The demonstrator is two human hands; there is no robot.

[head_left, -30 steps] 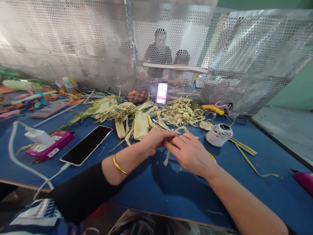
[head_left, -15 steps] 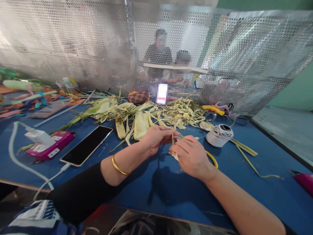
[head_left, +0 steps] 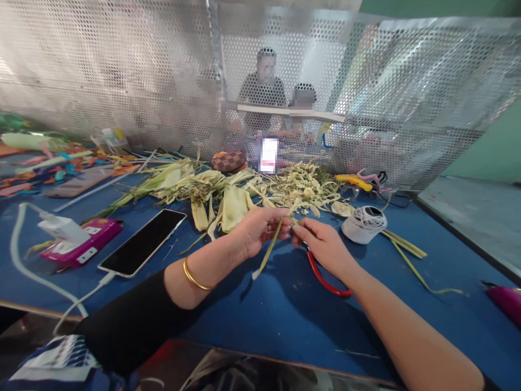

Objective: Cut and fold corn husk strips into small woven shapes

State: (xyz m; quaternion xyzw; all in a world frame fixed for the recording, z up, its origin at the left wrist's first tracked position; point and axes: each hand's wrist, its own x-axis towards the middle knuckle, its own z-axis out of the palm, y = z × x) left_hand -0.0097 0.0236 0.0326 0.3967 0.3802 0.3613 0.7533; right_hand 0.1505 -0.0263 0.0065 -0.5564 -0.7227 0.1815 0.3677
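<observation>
A narrow pale green strip of what looks like corn husk (head_left: 269,251) hangs from between my hands, its light tip just above the table. My left hand (head_left: 260,231) pinches it near the top, with a gold bangle on the wrist. Fingers of my right hand (head_left: 323,239) meet the left fingertips at the same bundle of husk, closed around it. A red-handled tool (head_left: 325,283), its head hidden, lies beneath the right hand; whether the hand touches it is unclear. To the right stands a spool of white thread (head_left: 363,227).
Loose corn husks (head_left: 236,209) and a heap of shredded husk (head_left: 305,187) lie behind my hands. At left are a charging phone (head_left: 142,243) and a magenta power strip (head_left: 81,243). A perforated screen (head_left: 122,70) rises at the back, with people behind it.
The strip has swung from near upright to hanging down-left. My right hand has turned and its fingers moved up toward the left fingertips. A red handle now shows where a yellow curve was.
</observation>
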